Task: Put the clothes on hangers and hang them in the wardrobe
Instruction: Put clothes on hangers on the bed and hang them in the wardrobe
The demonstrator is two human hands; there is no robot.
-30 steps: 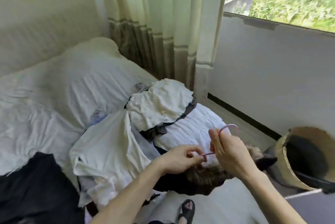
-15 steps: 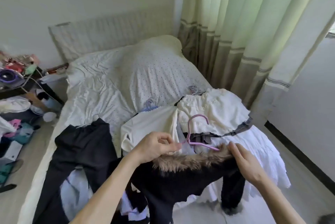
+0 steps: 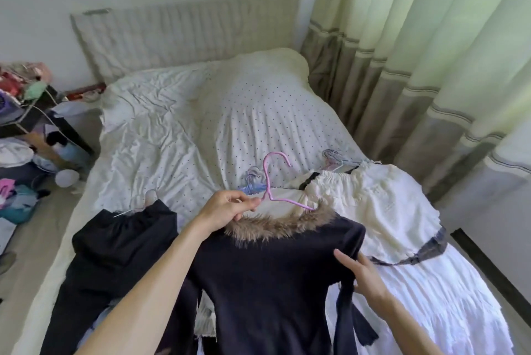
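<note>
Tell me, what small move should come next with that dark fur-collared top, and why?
Probably the right hand should tug the shoulder of the dark top straight over the end of the pink hanger. One hanger arm already disappears under the fur collar, the left hand pinches it near the neck, and the right hand merely rests on the shoulder.

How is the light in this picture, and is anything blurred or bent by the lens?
Head view: soft daylight through the curtain at right, no glare; the wide lens bows the headboard; pink hanger and fur collar sharp, left-edge clutter soft.
</note>
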